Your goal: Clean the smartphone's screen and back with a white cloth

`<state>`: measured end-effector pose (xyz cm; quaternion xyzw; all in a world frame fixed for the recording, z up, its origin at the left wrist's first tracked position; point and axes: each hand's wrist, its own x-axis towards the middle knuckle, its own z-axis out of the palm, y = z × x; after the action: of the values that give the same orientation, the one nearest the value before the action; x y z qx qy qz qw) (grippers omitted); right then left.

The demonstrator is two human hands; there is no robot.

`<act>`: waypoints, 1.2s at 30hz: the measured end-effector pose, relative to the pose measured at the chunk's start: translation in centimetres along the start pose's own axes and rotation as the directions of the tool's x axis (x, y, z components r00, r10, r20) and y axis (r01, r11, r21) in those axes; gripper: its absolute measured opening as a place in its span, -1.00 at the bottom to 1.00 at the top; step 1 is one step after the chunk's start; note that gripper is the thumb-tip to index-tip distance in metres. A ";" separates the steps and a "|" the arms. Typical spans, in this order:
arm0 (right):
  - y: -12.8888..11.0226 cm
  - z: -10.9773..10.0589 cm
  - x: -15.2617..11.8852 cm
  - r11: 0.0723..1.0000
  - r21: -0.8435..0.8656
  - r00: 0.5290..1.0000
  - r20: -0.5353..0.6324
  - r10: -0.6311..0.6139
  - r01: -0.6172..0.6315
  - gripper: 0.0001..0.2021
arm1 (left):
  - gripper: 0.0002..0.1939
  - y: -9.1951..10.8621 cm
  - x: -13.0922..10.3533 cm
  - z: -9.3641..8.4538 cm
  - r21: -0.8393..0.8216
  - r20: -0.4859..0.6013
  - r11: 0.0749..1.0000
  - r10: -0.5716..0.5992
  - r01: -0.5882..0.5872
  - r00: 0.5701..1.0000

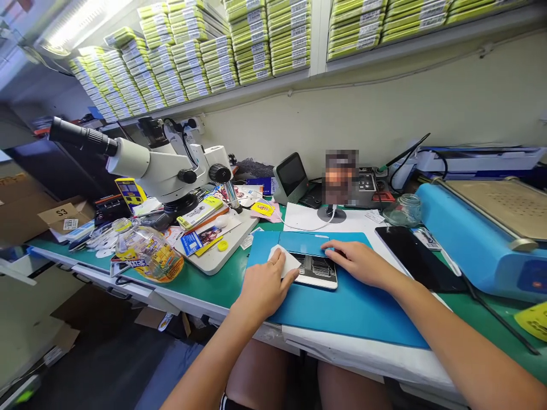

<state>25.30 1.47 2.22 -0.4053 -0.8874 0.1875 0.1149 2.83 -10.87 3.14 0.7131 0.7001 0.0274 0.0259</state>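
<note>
A white-edged device with a dark, reflective face [318, 269] lies flat on the blue mat [337, 310]. My left hand [267, 285] presses a white cloth or tissue [290, 262] against the left part of the device, fingers over the cloth. My right hand [352, 261] rests at the device's upper right edge, fingers spread and palm down, with nothing visible in its grasp. Part of the device's left side is hidden under the cloth and my left hand.
A microscope [149, 171] and a plastic bottle [149, 253] stand on the left. On the right are a black tablet-like panel [416, 259], a glass jar [408, 210] and a blue machine [465, 245]. A small screen [291, 173] stands behind the mat.
</note>
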 end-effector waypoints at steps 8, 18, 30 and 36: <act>0.2 0.0 -0.3 1.000 0.013 1.000 -0.013 -0.014 0.014 -0.58 | -0.50 -0.3 -1.2 0.7 -0.001 -0.025 1.000 -0.001 0.001 1.000; 0.0 0.1 -0.2 1.000 0.003 0.999 -0.024 -0.029 0.029 -0.60 | -0.47 1.9 -0.6 0.1 -0.003 0.017 1.000 0.025 -0.025 1.000; 0.2 0.2 0.1 0.999 -0.005 0.999 -0.015 -0.033 0.033 -0.59 | -0.30 8.7 2.0 0.8 -0.063 -0.033 0.986 0.150 -0.152 0.988; 0.0 0.0 0.0 1.000 -0.001 1.000 -0.010 -0.024 0.024 -0.57 | -0.31 8.8 0.8 1.2 -0.033 -0.023 0.983 0.180 -0.181 0.983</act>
<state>25.28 1.50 2.17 -0.3954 -0.8917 0.1839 0.1213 11.72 -10.19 2.65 0.7727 0.6322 0.0489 0.0291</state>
